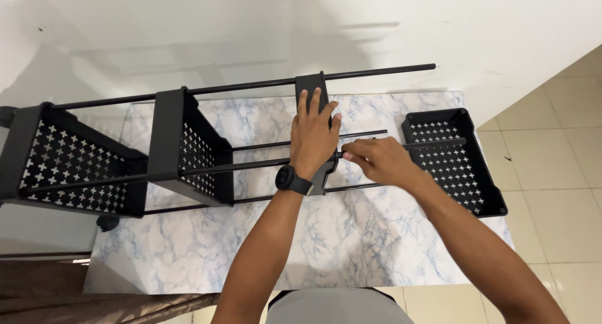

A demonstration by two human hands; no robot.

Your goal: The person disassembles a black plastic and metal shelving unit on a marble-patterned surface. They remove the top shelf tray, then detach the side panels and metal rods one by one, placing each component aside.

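Observation:
A black shelf cart lies on its side on a marble-patterned table (351, 236). Two perforated black baskets, one at far left (69, 161) and one beside it (191, 148), are threaded on thin black rods (251, 167). My left hand (313, 132), with a black watch on the wrist, lies flat with spread fingers on a third black basket (311, 84) seen edge-on. My right hand (373, 158) pinches one of the rods just right of that basket.
A loose black perforated basket (454, 164) lies open side up at the table's right end. A cart wheel (108, 222) shows at lower left. White wall stands behind; beige floor tiles (558, 142) are to the right. Brown fabric (75, 292) is at lower left.

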